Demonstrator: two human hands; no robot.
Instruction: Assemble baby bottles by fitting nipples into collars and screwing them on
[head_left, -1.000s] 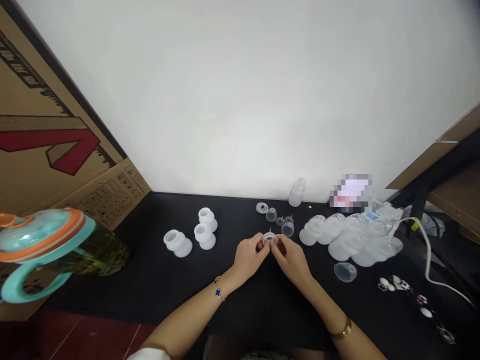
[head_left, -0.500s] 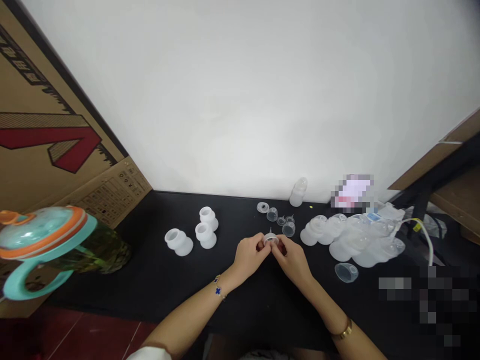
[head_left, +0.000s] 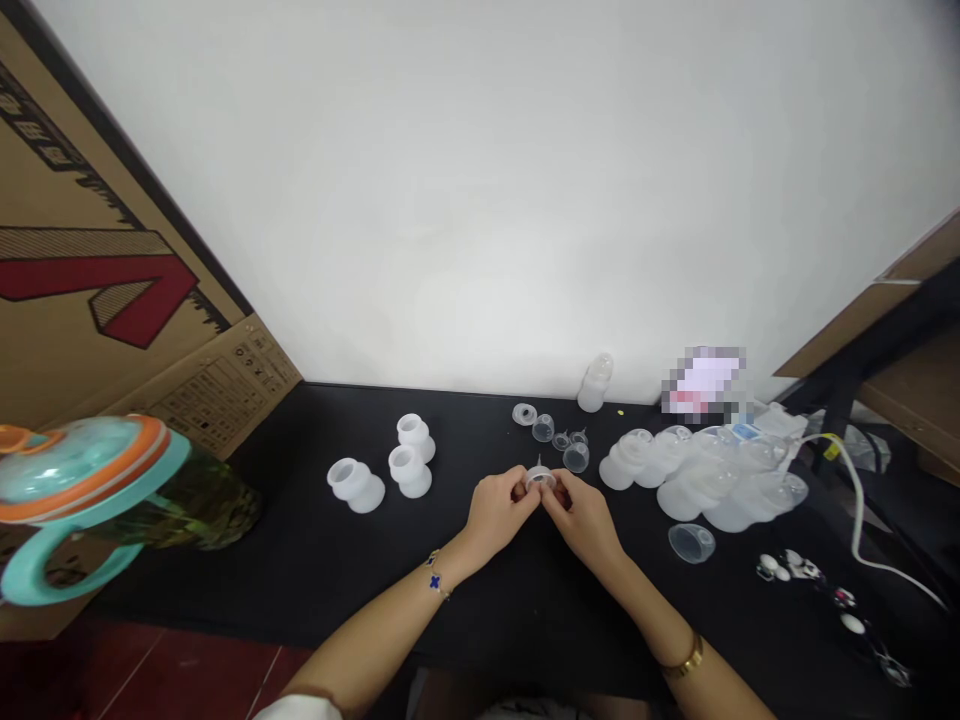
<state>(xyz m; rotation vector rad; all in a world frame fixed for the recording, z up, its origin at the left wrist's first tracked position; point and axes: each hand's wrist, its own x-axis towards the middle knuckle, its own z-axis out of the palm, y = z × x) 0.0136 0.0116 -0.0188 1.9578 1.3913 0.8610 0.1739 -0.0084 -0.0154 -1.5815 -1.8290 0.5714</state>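
Observation:
My left hand (head_left: 498,514) and my right hand (head_left: 583,517) meet over the black table (head_left: 315,560), both pinched on one small clear plastic ring part (head_left: 540,479) held between the fingertips. Just beyond the hands lie several small clear caps and discs (head_left: 559,441). Three white silicone pieces (head_left: 386,470) stand to the left of my left hand. A pile of translucent domed parts (head_left: 705,475) lies to the right, with one loose clear cup (head_left: 691,543) nearer me.
A teal and orange lidded jug (head_left: 97,490) lies at the left in front of a cardboard box (head_left: 90,280). A small white bottle (head_left: 595,384) stands by the wall. A white cable (head_left: 862,510) and small black-and-white bits (head_left: 802,570) lie at the right.

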